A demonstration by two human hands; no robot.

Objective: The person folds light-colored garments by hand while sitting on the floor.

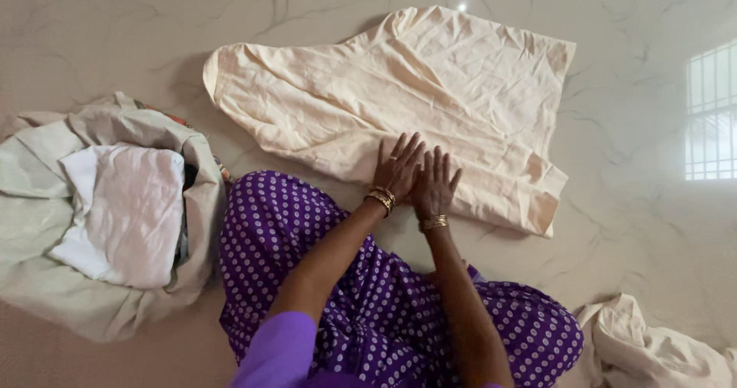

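Note:
A cream-coloured cloth lies spread on the pale marble-patterned floor, creased, with a folded edge at its right side. My left hand and my right hand rest flat side by side on the cloth's near edge, fingers spread, holding nothing. Both wrists carry gold bangles. My legs in purple fabric with white dots sit folded just below the cloth.
A heap of pale greenish and white laundry lies at the left, touching my knee. Another crumpled cream cloth sits at the bottom right. A window's reflection shines on the floor at the right.

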